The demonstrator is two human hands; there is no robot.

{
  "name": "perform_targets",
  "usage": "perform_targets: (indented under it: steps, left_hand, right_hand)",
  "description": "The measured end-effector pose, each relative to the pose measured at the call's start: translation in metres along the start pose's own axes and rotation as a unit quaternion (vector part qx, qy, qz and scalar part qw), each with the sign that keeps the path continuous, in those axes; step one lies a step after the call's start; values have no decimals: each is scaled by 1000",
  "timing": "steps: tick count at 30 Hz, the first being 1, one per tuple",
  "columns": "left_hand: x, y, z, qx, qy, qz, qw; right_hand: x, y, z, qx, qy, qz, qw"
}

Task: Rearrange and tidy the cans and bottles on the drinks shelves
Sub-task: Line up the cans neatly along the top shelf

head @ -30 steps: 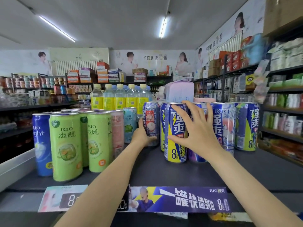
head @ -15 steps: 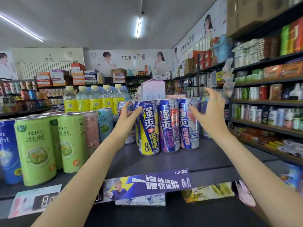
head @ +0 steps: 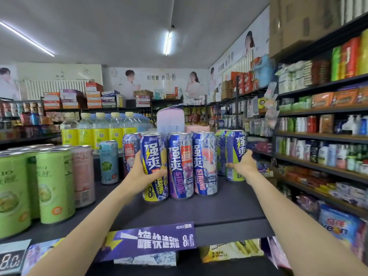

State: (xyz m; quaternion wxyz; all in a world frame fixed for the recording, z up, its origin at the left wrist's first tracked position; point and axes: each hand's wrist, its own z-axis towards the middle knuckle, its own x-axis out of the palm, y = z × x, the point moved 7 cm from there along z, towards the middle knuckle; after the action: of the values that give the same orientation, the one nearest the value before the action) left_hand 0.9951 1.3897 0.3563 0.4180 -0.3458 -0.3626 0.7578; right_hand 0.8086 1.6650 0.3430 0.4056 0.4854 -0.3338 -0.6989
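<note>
Tall blue RIO cans stand in a row on the dark shelf [head: 219,208]. My left hand [head: 143,174] grips the yellow-and-blue can [head: 152,156] at the row's left end. Beside it stand a purple can [head: 180,166] and a peach can [head: 204,164]. My right hand [head: 244,164] holds the green-and-blue can [head: 235,148] at the right end, fingers wrapped round its right side. More blue cans stand behind, partly hidden.
Green cans [head: 55,184], a pink can [head: 83,174] and a light-blue can [head: 109,160] stand at the left. Yellow-labelled bottles [head: 99,130] line the back. A pink carton [head: 170,120] rises behind the cans. Stocked shelves [head: 318,136] run along the right.
The view swung right. My left hand went from the rear can to gripping the yellow-and-blue front can. My right hand moved right and closed round the green-and-blue can.
</note>
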Motion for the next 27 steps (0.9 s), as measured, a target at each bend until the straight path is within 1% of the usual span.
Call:
perform_targets:
  steps: [4,8,14,17,20,22,27]
  left_hand:
    - [0,-2,-3,1,-13,2,1000]
    - [0,0,-5,-8,-16,11,1000]
    - [-6,2,-2,-24,3,39,999]
    - [-13,7,-5,-39,25,46,998]
    - [-27,8,-12,-38,34,50,997]
    - [-40,8,-19,-34,26,42,998]
    - [-88,15,-31,-42,-6,82,996]
  right_hand:
    - [-3,2,-7,-15,20,-5,1000]
    - [-12,12,-38,-38,50,12,998]
    - [-33,46,-106,-117,100,75,985]
    - [-33,72,-134,-151,144,95,973]
    - [-14,102,-158,-177,188,120,959]
    - [7,121,-172,-185,207,131,952]
    - [76,143,-201,-177,256,107,944]
